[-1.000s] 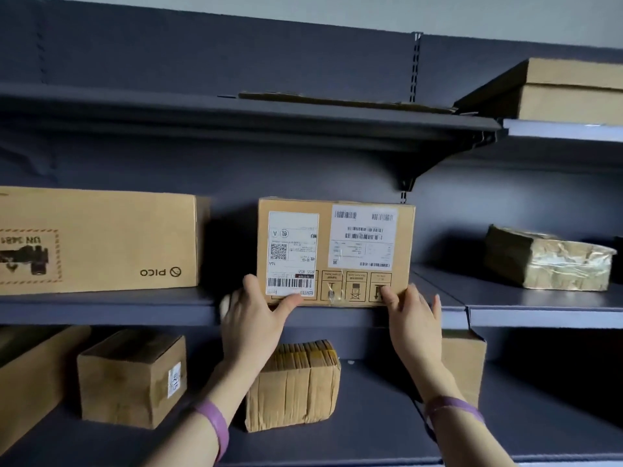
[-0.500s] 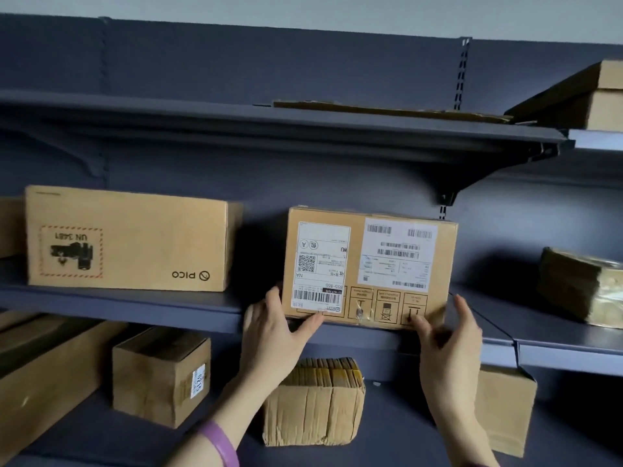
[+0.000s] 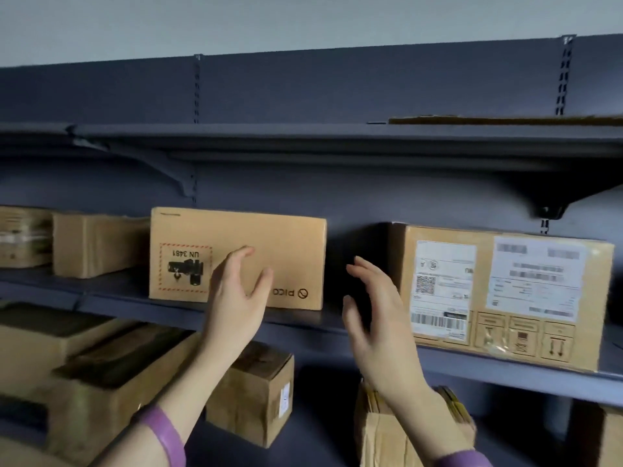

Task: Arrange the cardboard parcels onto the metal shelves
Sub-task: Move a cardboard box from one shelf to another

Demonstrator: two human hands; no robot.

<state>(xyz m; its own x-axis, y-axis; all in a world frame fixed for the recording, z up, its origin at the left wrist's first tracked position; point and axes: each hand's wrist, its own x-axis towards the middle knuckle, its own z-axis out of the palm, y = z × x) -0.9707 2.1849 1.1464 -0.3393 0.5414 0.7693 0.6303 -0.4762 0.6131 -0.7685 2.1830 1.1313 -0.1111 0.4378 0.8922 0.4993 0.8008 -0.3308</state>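
Cardboard parcels fill the middle shelf (image 3: 472,369), and both hands are raised before it with fingers spread and loose, holding nothing. The left hand (image 3: 236,298) overlaps the front of the PICO parcel (image 3: 286,251) at frame centre; whether it touches cannot be told. The right hand (image 3: 377,318) is over the dark gap between that parcel and the labelled parcel (image 3: 505,298) at right. A purple wristband (image 3: 168,436) shows lower left. Below sit a small box (image 3: 256,396) and a taped bundle (image 3: 381,433). Flat cardboard (image 3: 505,120) lies on the upper shelf (image 3: 337,139).
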